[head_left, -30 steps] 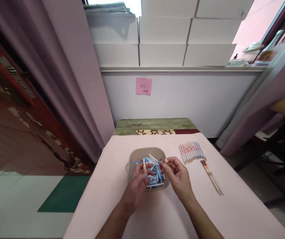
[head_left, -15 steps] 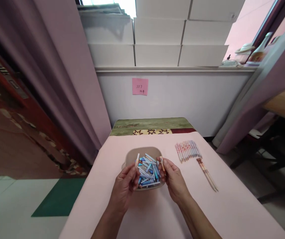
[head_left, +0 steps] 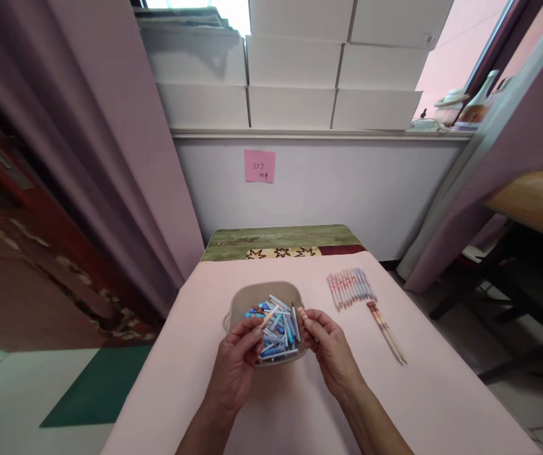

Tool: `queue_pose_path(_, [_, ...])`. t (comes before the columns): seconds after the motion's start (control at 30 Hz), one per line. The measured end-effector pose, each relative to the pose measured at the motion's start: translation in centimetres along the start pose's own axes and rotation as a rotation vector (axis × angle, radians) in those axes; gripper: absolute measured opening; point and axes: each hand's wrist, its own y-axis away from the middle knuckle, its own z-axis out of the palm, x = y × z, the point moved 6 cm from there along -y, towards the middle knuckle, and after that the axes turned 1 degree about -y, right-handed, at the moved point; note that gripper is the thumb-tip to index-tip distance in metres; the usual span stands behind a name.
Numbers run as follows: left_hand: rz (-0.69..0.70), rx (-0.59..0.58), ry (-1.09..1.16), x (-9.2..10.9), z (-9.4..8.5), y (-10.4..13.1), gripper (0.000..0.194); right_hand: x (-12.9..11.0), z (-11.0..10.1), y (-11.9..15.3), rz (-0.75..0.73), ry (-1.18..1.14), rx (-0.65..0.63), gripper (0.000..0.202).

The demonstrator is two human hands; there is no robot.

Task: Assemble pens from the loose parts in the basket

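Note:
My left hand (head_left: 237,357) pinches a slim cream-and-white pen part (head_left: 270,316), its pale end tilted up and to the right over a beige plastic basket (head_left: 243,299). Between the thumb and fingers of my right hand (head_left: 330,347) is a short orange-brown pen part (head_left: 303,313), partly covered by the fingers. Both hands are at the basket's near corners, with the two parts apart. Inside the basket lie many loose blue, light blue and white pen parts (head_left: 278,338), with small brown and blue pieces at the left.
On the pink-covered table (head_left: 181,354), a row of assembled pens (head_left: 351,287) lies right of the basket, with a few brown-capped pens (head_left: 387,333) below it. White boxes (head_left: 294,107) line the sill behind. A pink note (head_left: 259,166) sticks to the wall.
The left pen part has tipped from nearly upright to a rightward slant. The right pen part has turned slightly. The whole view has shifted a little; both hands keep their hold.

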Motion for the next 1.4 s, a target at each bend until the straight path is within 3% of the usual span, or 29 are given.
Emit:
queue_pose_path(0.2, [0.058,0.011,-0.102,1.0,0.7,-0.2,0.027,-0.6,-0.5,0.4,-0.090,0.102,0.041,0.029])
queue_pose_path(0.37, [0.038,0.009,-0.176,0.0,0.5,-0.7,0.022,-1.7,-1.0,0.4,-0.216,0.267,0.064,0.027])
queue_pose_path(0.83, [-0.016,-0.068,-0.343,-0.8,1.1,-2.0,0.020,-2.0,-1.7,-0.2,-0.193,0.404,0.043,0.029])
queue_pose_path(1.0, [-0.037,-0.100,-0.392,0.0,1.1,-2.5,0.025,-1.7,-1.5,-0.3,-0.153,0.407,-0.004,0.031])
queue_pose_path(1.2, [0.028,-0.042,-0.213,0.9,1.7,-2.8,0.030,-1.6,-0.6,0.0,-0.154,0.413,-0.033,0.032])
queue_pose_path(1.4, [0.018,0.038,0.125,-0.9,2.6,-2.4,0.025,-1.3,-0.1,0.8,-0.282,0.571,0.020,0.026])
